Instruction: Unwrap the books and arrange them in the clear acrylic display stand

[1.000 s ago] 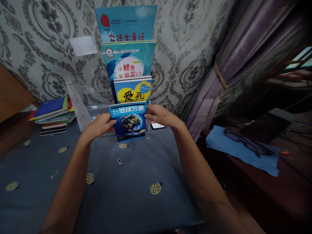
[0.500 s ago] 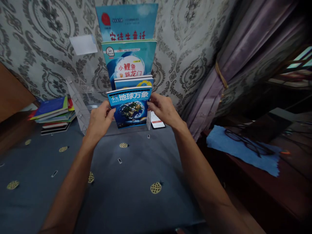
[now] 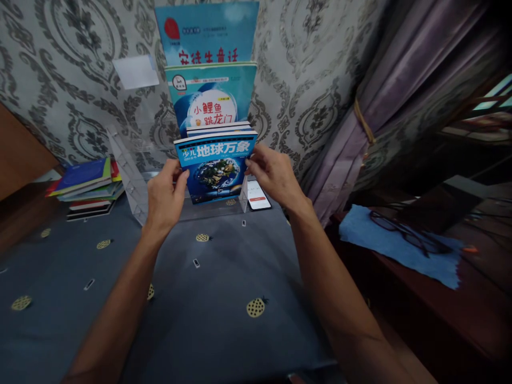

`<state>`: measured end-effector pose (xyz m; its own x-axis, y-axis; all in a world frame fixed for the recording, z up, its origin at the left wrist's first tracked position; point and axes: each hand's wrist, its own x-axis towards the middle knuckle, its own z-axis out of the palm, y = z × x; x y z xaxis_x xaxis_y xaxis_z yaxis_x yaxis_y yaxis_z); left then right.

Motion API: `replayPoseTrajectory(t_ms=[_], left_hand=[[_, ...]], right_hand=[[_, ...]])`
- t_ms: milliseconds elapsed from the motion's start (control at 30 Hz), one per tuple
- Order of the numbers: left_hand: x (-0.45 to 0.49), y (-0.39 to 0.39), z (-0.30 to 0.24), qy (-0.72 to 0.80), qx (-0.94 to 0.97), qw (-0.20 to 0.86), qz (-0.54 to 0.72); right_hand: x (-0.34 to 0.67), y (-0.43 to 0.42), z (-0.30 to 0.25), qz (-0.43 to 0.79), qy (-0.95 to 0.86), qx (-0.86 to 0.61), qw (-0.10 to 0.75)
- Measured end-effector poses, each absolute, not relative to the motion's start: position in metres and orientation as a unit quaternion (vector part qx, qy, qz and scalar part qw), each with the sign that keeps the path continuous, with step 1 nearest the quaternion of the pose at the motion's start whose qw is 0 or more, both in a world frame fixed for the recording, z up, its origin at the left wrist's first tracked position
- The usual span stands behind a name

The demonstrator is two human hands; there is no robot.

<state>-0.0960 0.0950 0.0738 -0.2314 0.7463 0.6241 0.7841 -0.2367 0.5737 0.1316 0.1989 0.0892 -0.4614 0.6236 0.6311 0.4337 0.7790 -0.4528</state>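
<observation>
A blue book [image 3: 218, 168] with a globe on its cover leans back at the front of a clear acrylic rack [image 3: 130, 178]. My left hand [image 3: 165, 194] pinches its left edge between thumb and fingers. On the opposite edge, my right hand [image 3: 276, 176] grips it, thumb in front. Right behind stand more thin books, mostly hidden by it. Farther back and higher in the rack are a teal book [image 3: 210, 96] with a white circle and a taller blue-green book [image 3: 208, 32] with a red emblem.
A lit phone [image 3: 259, 194] lies by the rack's right end. To the left is a stack of books [image 3: 88, 181] on the dark pineapple-print cloth [image 3: 224, 288]. At right, eyeglasses [image 3: 408, 232] rest on a blue cloth [image 3: 360, 229]; a purple curtain [image 3: 400, 90] hangs behind.
The globe book has risen slightly and shifted toward the back, covering more of the book behind it. Its right edge and my right hand have moved a little to the right.
</observation>
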Motion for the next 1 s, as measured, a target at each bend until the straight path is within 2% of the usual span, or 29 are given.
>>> replayPoseTrajectory(t_ms=[133, 633, 1000], left_hand=[[-0.090, 0.097, 0.069, -0.594, -0.612, 0.066, -0.517], [-0.097, 0.121, 0.046, -0.595, -0.617, 0.027, -0.514], [-0.091, 0.134, 0.032, -0.613, -0.637, 0.099, -0.458]], right_hand=[[0.134, 0.200, 0.090, 0.102, -0.842, -0.314, 0.427], [0.136, 0.216, 0.079, 0.124, -0.862, -0.321, 0.372], [0.135, 0.234, 0.062, 0.126, -0.855, -0.364, 0.348]])
